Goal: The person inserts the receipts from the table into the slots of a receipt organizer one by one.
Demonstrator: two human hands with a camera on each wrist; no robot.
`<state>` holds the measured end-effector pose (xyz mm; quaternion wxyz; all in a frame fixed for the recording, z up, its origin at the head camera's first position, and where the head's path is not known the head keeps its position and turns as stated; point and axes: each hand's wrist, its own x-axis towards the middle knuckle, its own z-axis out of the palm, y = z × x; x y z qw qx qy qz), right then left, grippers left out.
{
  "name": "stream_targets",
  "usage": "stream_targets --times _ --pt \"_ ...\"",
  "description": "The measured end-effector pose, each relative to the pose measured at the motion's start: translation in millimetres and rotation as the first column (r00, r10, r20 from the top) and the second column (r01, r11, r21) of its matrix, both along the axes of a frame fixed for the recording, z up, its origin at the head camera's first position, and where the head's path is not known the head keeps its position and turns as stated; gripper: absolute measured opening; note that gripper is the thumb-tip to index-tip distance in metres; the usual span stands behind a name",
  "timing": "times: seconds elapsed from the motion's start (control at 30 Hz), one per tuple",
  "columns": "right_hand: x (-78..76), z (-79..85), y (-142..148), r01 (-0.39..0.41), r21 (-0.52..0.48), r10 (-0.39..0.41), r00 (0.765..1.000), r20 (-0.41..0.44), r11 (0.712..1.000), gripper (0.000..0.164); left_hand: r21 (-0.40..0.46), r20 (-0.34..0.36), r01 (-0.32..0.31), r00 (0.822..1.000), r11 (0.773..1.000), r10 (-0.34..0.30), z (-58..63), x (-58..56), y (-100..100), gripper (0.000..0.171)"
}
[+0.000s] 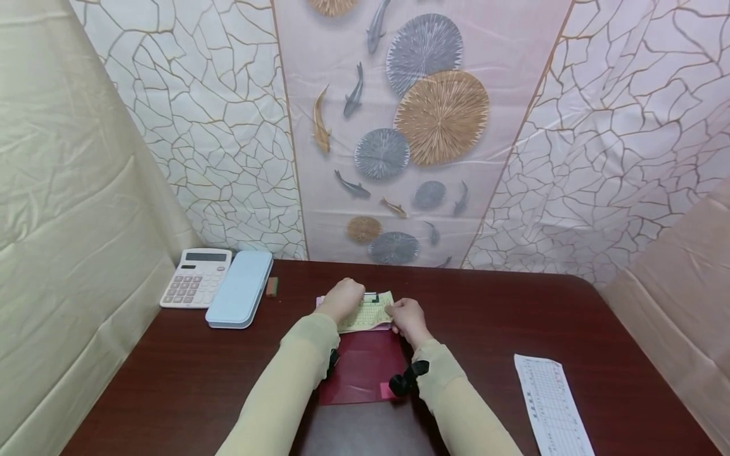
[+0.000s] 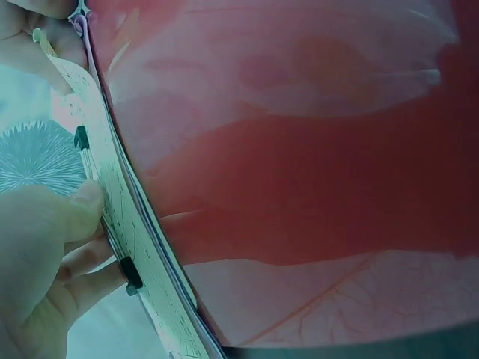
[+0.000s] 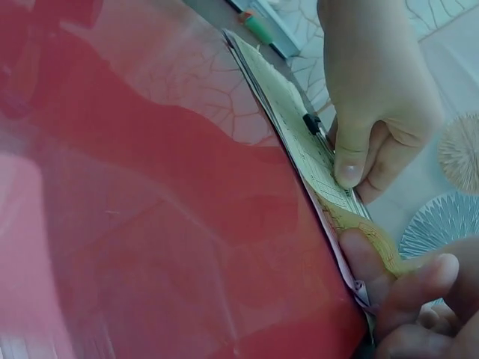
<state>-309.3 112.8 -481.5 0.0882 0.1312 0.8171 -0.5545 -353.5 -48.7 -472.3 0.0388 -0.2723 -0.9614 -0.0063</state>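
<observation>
A dark red glossy folder (image 1: 365, 367) lies at the middle of the table, a stack of printed yellow-green slips (image 1: 369, 315) across its far end. A metal clip with black ends (image 1: 373, 297) sits at the far edge of the slips. My left hand (image 1: 344, 299) pinches the stack beside the clip; the left wrist view shows its thumb (image 2: 88, 203) on the slips and fingers behind. At the right end, my right hand (image 1: 408, 318) pinches the slips' corner, which curls up in the right wrist view. A pinkish sheet (image 3: 338, 254) shows beneath the yellow one.
A white calculator (image 1: 196, 278) and a light blue case (image 1: 241, 288) stand at the back left, with a small brown-and-green block (image 1: 272, 287) beside them. A long printed sheet (image 1: 552, 399) lies to the right. Patterned curtains (image 1: 245, 126) rise behind the table.
</observation>
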Motion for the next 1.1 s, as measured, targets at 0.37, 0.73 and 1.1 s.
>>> stream_targets --times 0.37,0.73,1.1 --pt "1.7 3.7 8 -0.034 0.084 0.042 0.995 -0.095 0.996 0.022 0.113 0.101 -0.063 0.994 0.992 0.052 0.4 -0.4 -8 0.008" --pt "6.9 10.7 36 -0.039 0.112 0.058 0.983 -0.173 0.993 0.020 0.178 0.173 -0.106 0.982 0.978 0.075 0.5 1.6 -7 0.020" --pt "18.0 15.7 78 -0.115 0.210 0.157 0.968 -0.195 0.971 0.018 0.277 0.263 -0.157 0.961 0.948 0.082 -6.0 3.8 -10 0.033"
